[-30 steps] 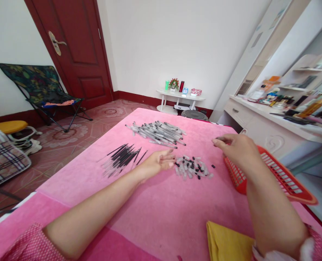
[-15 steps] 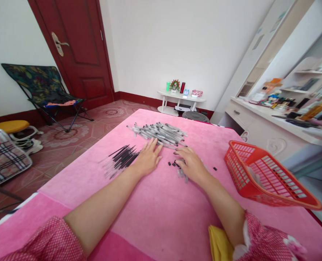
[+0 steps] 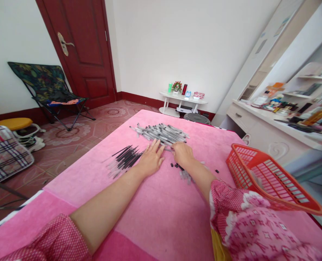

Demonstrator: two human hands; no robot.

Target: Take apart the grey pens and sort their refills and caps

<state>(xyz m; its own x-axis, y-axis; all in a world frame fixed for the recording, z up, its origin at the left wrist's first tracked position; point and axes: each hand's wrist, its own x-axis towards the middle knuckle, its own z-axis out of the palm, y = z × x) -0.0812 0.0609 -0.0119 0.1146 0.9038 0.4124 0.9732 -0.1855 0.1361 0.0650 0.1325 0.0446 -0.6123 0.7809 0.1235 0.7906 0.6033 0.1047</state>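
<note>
Flat on the pink cloth lies my left hand (image 3: 151, 159), fingers stretched out and fingertips at the front edge of a heap of grey translucent pens (image 3: 161, 132). My right hand (image 3: 183, 154) is at the heap's lower right, its fingers curled and closed around the end of one pen; the grip itself is partly hidden. Left of my left hand is a bundle of thin black pen refills (image 3: 126, 157). Below my right hand are small black plugs (image 3: 176, 165) and a little pile of clear pieces, perhaps caps (image 3: 186, 177), partly covered by my wrist.
An orange-red plastic basket (image 3: 272, 174) stands at the table's right, with something pale inside. A single black plug (image 3: 217, 171) lies near it. Yellow cloth (image 3: 219, 246) shows under my right sleeve. Beyond the table are a folding chair (image 3: 52, 90) and a low white stand (image 3: 182, 97).
My right hand has moved forward and left from the small black plugs to the heap's edge, its fingers curling in. My left hand stays flat on the cloth. The view has shifted slightly.
</note>
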